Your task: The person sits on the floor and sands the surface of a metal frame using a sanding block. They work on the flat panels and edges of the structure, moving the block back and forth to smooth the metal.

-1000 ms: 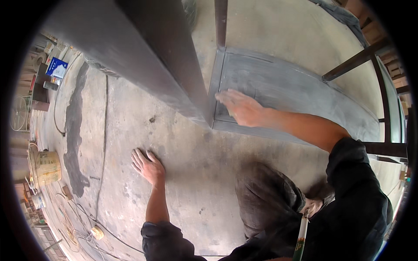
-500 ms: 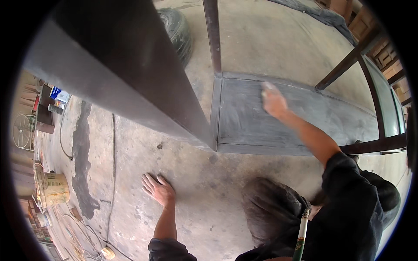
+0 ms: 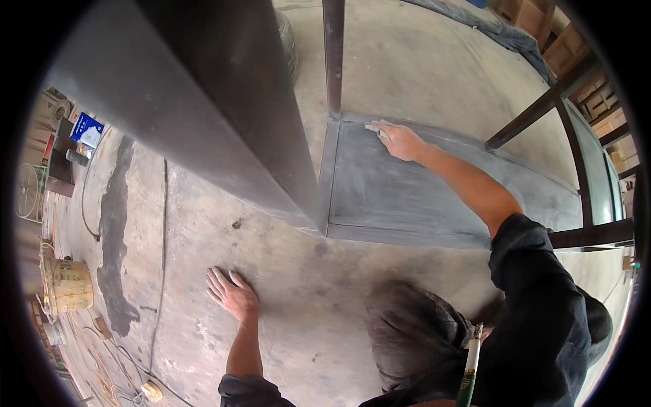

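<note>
Reaching onto one dust-streaked grey rectangular panel at the foot of one broad dark-grey upright, the right hand in the head view is bent, its grip impossible to tell. The left hand, well apart, lies spread on mottled concrete floor.

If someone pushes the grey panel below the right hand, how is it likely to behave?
The grey panel is probably stiff, as it looks flat without visible sag. It seems unlikely to roll or tip, because it lies low and broad. Its pale streaks may be dust, perhaps making the surface slightly slippery.
</note>
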